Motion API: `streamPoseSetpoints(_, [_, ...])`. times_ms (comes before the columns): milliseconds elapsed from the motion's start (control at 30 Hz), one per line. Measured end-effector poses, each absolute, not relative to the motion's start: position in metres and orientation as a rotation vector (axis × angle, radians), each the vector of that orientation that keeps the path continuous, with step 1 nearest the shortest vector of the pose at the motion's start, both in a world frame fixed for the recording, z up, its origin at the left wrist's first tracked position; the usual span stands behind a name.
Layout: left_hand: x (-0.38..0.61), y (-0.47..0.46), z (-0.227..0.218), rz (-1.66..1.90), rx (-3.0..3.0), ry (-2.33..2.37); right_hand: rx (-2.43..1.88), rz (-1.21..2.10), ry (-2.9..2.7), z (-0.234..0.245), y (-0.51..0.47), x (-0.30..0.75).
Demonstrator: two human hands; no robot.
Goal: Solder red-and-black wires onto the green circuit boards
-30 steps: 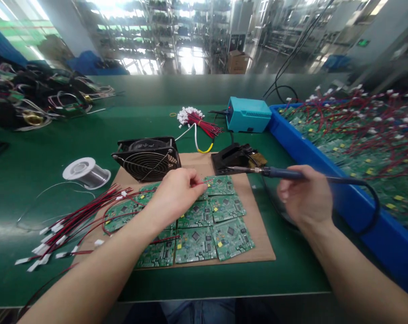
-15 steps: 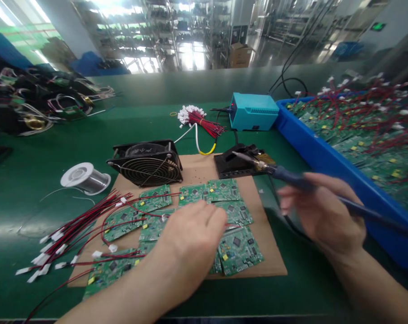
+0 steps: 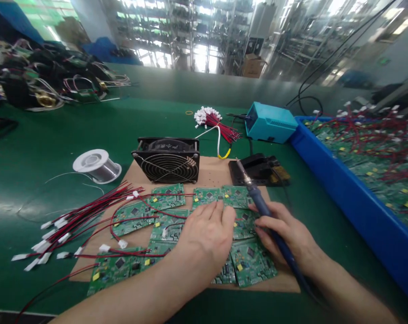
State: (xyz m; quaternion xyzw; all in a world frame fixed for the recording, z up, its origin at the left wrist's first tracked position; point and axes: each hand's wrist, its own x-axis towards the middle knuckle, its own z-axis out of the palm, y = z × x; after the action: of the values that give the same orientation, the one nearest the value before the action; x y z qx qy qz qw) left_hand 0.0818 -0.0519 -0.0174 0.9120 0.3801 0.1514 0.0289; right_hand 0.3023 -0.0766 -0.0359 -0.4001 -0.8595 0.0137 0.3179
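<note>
Several green circuit boards (image 3: 170, 195) lie on a brown cardboard sheet (image 3: 213, 173), some with red wires attached. My left hand (image 3: 207, 234) lies flat, palm down, on the boards in the middle of the sheet. My right hand (image 3: 288, 234) grips a blue-handled soldering iron (image 3: 257, 200), its metal tip pointing up and away toward the black iron stand (image 3: 257, 168). The fingers of the right hand rest at the edge of a board right of the left hand.
A black fan (image 3: 168, 159) stands at the sheet's far edge. A solder spool (image 3: 96, 165) and a bundle of red wires with white plugs (image 3: 75, 220) lie to the left. A teal soldering station (image 3: 269, 128) and a blue bin (image 3: 342, 193) of wired boards are on the right.
My left hand came down from the far boards and now lies flat on the middle ones. My right hand swung the soldering iron in from the right, down to the boards.
</note>
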Motion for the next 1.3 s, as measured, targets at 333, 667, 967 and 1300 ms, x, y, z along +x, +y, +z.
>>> streamPoseSetpoints(333, [0.078,-0.041,0.002,0.122,2.693,1.360,-1.095,-0.018,-2.336,-0.032,-0.079,0.306])
streamPoseSetpoints(667, [0.074,-0.029,-0.006,0.323,2.627,1.282,-1.085,-0.095,-2.340,-0.033,-0.081,0.307])
streamPoseSetpoints(967, [0.074,-0.025,-0.008,0.281,2.617,1.434,-1.025,-0.090,-2.263,-0.031,-0.080,0.306])
streamPoseSetpoints(1300, [0.089,0.001,0.006,0.312,2.411,1.424,-1.065,0.666,-1.199,-0.035,-0.073,0.316])
